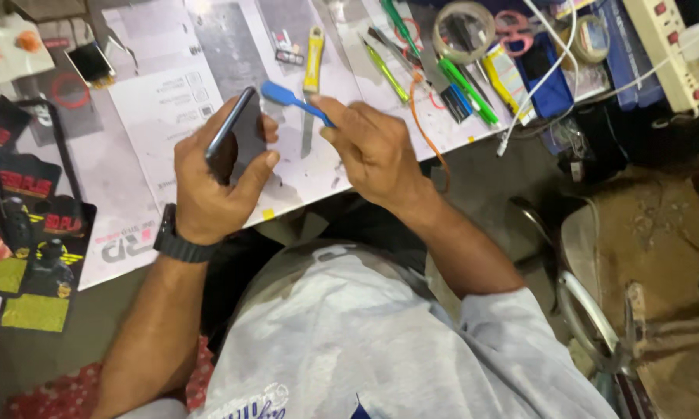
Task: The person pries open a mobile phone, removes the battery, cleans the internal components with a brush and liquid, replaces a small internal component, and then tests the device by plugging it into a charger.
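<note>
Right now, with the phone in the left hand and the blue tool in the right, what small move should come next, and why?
Probably bring the blue pry tool down to the phone edge: the right hand holds it just beside the phone, its flat tip apart from it, while the left hand grips the phone tilted.

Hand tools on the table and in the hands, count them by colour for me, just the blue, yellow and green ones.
Blue: 1, the blue pry tool in the right hand, beside the phone in the left hand.
Yellow: 1, the yellow-handled knife.
Green: 2, the green tweezers and the green pen.
Total: 4
</note>
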